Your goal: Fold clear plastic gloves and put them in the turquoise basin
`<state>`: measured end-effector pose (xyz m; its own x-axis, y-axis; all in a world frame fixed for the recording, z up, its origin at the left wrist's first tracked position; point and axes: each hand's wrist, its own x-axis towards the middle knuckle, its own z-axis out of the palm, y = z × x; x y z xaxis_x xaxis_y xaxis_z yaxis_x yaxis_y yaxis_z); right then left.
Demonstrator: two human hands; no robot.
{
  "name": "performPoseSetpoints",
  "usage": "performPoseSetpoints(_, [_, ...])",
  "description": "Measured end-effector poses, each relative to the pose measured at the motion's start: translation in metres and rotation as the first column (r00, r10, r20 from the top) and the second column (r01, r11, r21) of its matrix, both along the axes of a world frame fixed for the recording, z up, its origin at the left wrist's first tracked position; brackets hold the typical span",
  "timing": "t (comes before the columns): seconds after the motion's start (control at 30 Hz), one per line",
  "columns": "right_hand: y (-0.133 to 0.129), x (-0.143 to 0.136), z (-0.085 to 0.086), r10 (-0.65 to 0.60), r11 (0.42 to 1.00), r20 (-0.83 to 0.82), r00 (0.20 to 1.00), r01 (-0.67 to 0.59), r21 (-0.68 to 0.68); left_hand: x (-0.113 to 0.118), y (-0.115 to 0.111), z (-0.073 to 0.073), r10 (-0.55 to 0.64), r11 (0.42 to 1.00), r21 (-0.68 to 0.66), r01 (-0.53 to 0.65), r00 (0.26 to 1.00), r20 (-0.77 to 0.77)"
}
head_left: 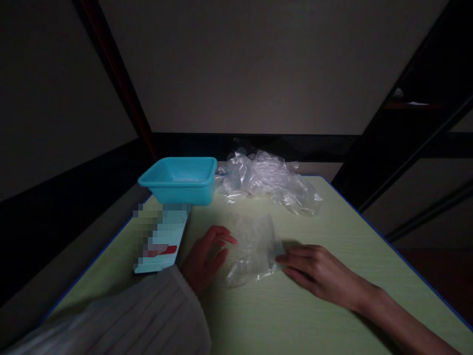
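A clear plastic bag (253,246) lies flat on the pale green table (258,315), between my two hands. My left hand (207,256) is at the bag's left side, its fingers curved and apart, with nothing held between thumb and fingers. At the bag's lower right edge is my right hand (310,268), fingers together and fingertips pinching the bag's edge. Behind the bag, a crumpled heap of clear plastic bags (266,177) rests at the table's far side.
A blue plastic basin (177,185) stands at the far left of the table. In front of it lies a phone (166,236) with a lit, partly blurred screen. A wall (251,69) rises behind the table's far edge.
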<state>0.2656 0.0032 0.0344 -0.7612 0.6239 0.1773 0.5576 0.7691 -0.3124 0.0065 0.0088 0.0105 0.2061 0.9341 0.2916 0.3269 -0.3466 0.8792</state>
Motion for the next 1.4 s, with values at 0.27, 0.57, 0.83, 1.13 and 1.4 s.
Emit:
performPoseSetpoints(0.27, [0.011,0.003,-0.009,0.002,0.953,0.061,0.998,-0.020,0.301,-0.001,0.000,-0.006,-0.025,0.993,0.108,0.042,0.989,-0.147])
performPoseSetpoints(0.57, [0.020,0.008,-0.014,0.057,0.968,0.160,0.985,-0.094,0.234,-0.004,0.004,-0.004,0.012,0.997,0.076,0.002,0.983,-0.182])
performPoseSetpoints(0.83, [0.019,0.009,-0.011,0.103,0.967,0.192,0.976,-0.144,0.211,-0.004,0.003,-0.001,-0.039,0.997,0.052,0.057,0.951,-0.305])
performPoseSetpoints(1.13, [0.012,0.006,-0.005,0.117,0.958,0.140,0.983,-0.149,0.247,-0.007,0.002,-0.004,-0.003,0.995,0.096,0.040,0.935,-0.354])
performPoseSetpoints(1.4, [0.013,0.006,-0.004,0.166,0.954,0.100,0.981,-0.185,0.237,-0.008,0.004,-0.005,-0.006,0.993,0.106,0.043,0.946,-0.323])
